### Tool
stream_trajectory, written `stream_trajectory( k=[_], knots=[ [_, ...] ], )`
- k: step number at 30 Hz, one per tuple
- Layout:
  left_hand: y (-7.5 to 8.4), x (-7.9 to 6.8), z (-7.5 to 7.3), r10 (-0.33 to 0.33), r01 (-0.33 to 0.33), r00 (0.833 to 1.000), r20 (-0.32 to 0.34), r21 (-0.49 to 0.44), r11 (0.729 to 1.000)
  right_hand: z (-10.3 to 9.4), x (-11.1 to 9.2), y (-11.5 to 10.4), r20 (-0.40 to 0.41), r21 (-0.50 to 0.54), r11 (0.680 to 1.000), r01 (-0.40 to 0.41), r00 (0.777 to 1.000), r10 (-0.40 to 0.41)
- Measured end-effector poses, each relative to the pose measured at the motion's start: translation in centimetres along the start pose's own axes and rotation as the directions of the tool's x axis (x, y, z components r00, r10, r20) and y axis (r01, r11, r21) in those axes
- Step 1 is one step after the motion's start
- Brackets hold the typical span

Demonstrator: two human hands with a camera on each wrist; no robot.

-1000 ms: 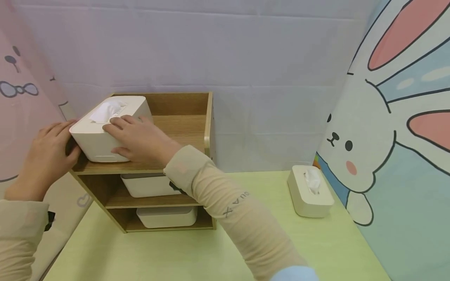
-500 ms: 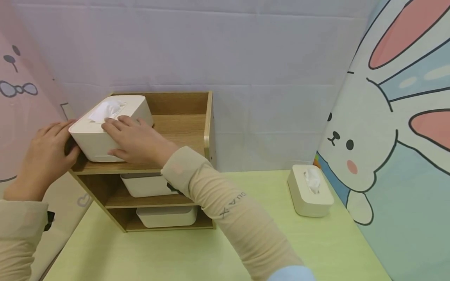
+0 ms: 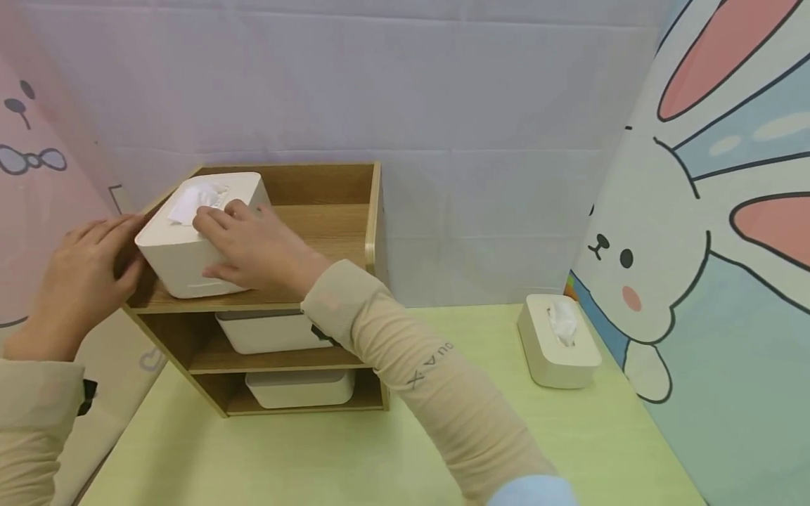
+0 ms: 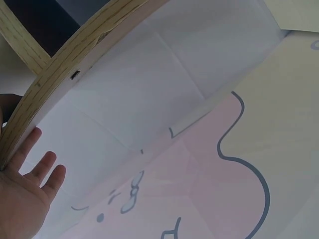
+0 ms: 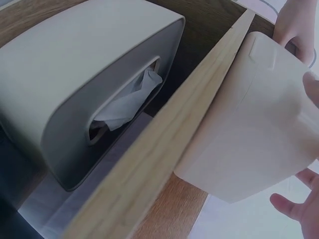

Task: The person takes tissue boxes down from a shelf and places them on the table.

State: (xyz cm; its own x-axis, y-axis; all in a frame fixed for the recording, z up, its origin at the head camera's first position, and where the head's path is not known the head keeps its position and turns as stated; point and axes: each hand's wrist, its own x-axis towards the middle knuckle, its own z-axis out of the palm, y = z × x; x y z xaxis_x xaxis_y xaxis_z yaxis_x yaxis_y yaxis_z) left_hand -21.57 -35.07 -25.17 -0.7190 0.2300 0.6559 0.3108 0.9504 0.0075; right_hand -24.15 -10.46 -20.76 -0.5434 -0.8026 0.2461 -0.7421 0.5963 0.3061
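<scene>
A white tissue box (image 3: 193,267) with a tissue poking from its lid stands at the left end of the top board of a wooden shelf (image 3: 323,232). My right hand (image 3: 256,242) grips this box, fingers over the lid's right edge and thumb low on the front; the right wrist view shows the box (image 5: 249,119) against the board's edge. At the shelf's left side panel (image 4: 75,69), my left hand (image 3: 95,274) holds on, thumb inside and fingers (image 4: 47,164) outside. Its fingertips lie close to the box's left side.
Another tissue box (image 3: 560,351) stands on the right of the green table (image 3: 285,464). One more white box (image 3: 272,334) sits on the middle level, another (image 3: 300,391) on the bottom level. A rabbit-print cloth (image 3: 664,281) bounds the right side.
The tissue box on top has shifted slightly right and toward the front edge, turning a little, and my right hand has moved along with it. My left hand stays at the side panel.
</scene>
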Motion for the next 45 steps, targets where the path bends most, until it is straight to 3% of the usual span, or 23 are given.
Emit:
stream_trajectory(
  k=[5, 26, 45],
  knots=[
    [-0.01, 0.05, 0.01, -0.008, 0.008, 1.000, 0.003, -0.007, 1.000, 0.05, -0.18, 0.16, -0.010, -0.040, 0.999, 0.014, 1.000, -0.014],
    [-0.07, -0.07, -0.08, -0.022, 0.022, 1.000, 0.010, -0.008, 1.000, -0.04, -0.42, -0.51, -0.010, -0.032, 0.998, 0.047, 0.999, -0.048],
    [-0.16, -0.12, -0.16, -0.011, 0.011, 1.000, -0.009, -0.002, 1.000, -0.49, -0.96, 0.17, -0.004, -0.017, 0.997, 0.080, 0.997, -0.080]
  ],
)
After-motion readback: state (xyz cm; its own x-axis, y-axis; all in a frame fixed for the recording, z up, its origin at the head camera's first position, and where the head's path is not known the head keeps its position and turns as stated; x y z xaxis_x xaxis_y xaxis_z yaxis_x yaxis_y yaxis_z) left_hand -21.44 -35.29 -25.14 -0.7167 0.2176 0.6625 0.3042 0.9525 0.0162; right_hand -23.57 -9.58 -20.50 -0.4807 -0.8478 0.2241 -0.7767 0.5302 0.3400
